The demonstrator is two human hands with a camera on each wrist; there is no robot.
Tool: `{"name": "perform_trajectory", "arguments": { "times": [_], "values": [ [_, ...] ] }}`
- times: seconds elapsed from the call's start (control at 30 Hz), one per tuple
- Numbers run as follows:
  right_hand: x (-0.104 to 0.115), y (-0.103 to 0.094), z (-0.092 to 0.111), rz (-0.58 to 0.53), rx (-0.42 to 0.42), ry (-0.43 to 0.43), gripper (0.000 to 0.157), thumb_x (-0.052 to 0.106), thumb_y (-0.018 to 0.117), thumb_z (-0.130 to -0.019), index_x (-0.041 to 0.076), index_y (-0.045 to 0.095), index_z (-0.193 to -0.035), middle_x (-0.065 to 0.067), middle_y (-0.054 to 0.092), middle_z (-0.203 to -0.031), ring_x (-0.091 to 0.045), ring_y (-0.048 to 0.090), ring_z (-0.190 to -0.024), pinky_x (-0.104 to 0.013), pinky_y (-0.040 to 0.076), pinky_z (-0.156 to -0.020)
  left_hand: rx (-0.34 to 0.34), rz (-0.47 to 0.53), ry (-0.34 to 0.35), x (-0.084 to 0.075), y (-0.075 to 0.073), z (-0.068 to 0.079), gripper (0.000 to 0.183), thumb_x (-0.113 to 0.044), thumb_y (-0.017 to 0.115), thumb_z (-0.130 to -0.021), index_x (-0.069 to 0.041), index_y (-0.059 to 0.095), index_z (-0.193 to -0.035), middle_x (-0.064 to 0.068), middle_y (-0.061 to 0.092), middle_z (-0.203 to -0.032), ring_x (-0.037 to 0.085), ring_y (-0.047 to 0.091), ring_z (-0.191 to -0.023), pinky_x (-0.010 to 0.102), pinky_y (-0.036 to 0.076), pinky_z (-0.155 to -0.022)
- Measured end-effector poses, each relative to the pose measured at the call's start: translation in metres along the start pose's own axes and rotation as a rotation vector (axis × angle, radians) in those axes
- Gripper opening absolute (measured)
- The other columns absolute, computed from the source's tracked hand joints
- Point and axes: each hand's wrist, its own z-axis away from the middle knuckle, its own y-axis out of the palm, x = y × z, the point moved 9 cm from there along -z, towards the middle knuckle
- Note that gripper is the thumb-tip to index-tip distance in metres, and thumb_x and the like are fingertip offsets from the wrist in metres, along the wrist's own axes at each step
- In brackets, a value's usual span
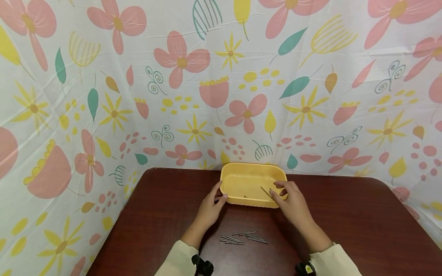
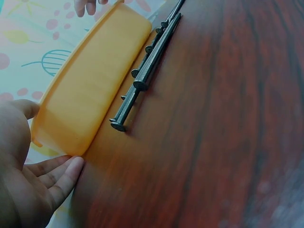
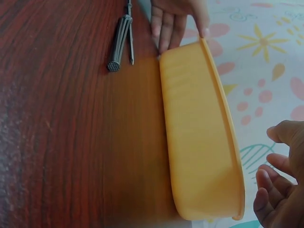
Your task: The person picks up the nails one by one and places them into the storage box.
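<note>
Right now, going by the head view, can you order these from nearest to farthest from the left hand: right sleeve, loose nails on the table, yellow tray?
Nearest the left hand first:
1. Yellow tray: touching the hand at the tray's left end.
2. Loose nails: on the table, between tray and person.
3. Right sleeve: far off to the right.

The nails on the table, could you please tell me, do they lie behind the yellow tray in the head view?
No, these nails lie in front of the yellow tray, on the person's side.
</note>
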Motion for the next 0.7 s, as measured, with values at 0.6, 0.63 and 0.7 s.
{"name": "perform_trajectory", "arguments": {
  "times": [0.6,0.63,0.7],
  "values": [
    [0.010,-0.001,0.012,-0.060,-0.021,-0.073,0.026,0.014,0.076,-0.091,0.005,0.068,-0.114,-0.011,0.064,-0.100,-0.015,0.059,-0.079,-0.026,0.054,-0.067,0.006,0.002,-0.002,0.001,0.000,0.000,0.064,-0.062,0.047,-0.101,-0.042,0.027,-0.158,0.003,0.039,-0.162,0.028,0.060,-0.129,0.053,0.051,-0.101],
    [0.011,-0.001,0.013,-0.060,-0.024,-0.080,0.026,0.014,0.077,-0.091,0.005,0.068,-0.113,-0.011,0.064,-0.099,-0.014,0.059,-0.079,-0.027,0.054,-0.067,0.005,0.001,-0.001,0.001,0.000,0.000,0.064,-0.062,0.047,-0.101,-0.042,0.027,-0.158,0.003,0.039,-0.162,0.028,0.060,-0.129,0.053,0.051,-0.101],
    [0.013,-0.002,0.014,-0.059,-0.025,-0.093,0.025,0.013,0.077,-0.090,0.006,0.069,-0.112,-0.009,0.064,-0.098,-0.011,0.058,-0.077,-0.028,0.054,-0.067,0.007,0.000,-0.002,0.001,0.000,0.000,0.064,-0.062,0.047,-0.101,-0.042,0.027,-0.159,0.003,0.038,-0.162,0.028,0.060,-0.130,0.054,0.050,-0.101]
  ]
}}
